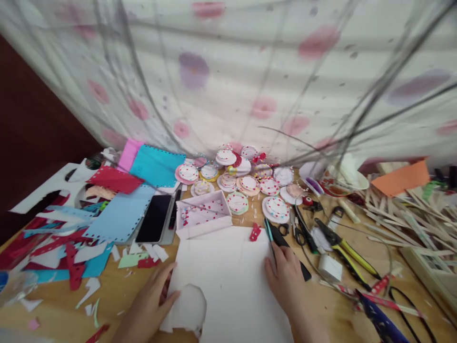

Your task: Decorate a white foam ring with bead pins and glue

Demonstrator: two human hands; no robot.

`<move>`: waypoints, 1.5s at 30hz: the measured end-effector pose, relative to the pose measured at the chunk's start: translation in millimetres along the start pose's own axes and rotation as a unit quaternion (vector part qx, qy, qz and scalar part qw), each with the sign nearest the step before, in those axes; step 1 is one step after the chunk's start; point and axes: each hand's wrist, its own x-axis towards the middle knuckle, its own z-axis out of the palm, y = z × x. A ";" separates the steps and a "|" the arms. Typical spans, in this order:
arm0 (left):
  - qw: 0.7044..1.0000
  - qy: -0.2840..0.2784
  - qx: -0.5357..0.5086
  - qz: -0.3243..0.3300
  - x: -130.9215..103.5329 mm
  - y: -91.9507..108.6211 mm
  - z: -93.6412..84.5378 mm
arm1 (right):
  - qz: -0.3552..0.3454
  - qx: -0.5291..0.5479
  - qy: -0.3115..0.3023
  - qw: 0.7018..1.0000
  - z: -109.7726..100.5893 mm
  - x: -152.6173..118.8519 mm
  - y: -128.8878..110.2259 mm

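My left hand (153, 295) grips the left edge of a white paper sheet (235, 281), its thumb on top and its other fingers curled at the side. Near the thumb, a rounded outline (188, 307) shows in the white paper; whether it is a hole or a loose disc I cannot tell. On the sheet's right edge rests my right hand (285, 274), fingers closed around a slim teal pointed tool (268, 229) that points away from me. A small red scrap (255, 232) lies at the sheet's far edge. Beyond it stands a pale pink open box (203, 214) holding small beads.
Several layered paper discs with beaded rims (276, 208) fill the back middle. Left are a phone (154, 219), coloured paper sheets (121, 214) and scraps. Yellow-black pliers (346, 252), a white adapter (330, 267), scissors and wooden sticks (392, 214) lie right. A flowered curtain (228, 71) hangs behind.
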 end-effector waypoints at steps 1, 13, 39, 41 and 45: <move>1.000 -0.002 -0.010 -0.003 -1.3 2.5 -1.8 | -0.007 0.003 0.009 1.000 -1.1 -1.3 0.8; 0.958 0.132 0.249 -0.042 98.4 20.9 -48.8 | -0.104 0.090 0.022 0.990 -21.0 -28.3 -12.4; 0.803 -0.234 -0.546 0.043 -7.7 100.5 -28.7 | -0.081 0.491 -0.107 0.861 -65.5 -23.7 -86.7; 0.771 -0.275 -0.572 0.042 -7.0 107.1 -15.3 | -0.044 0.539 -0.144 0.829 -69.3 -23.4 -87.7; 0.689 -0.365 -0.625 0.016 -11.8 115.0 7.2 | -0.004 0.616 -0.210 0.759 -76.1 -22.1 -85.9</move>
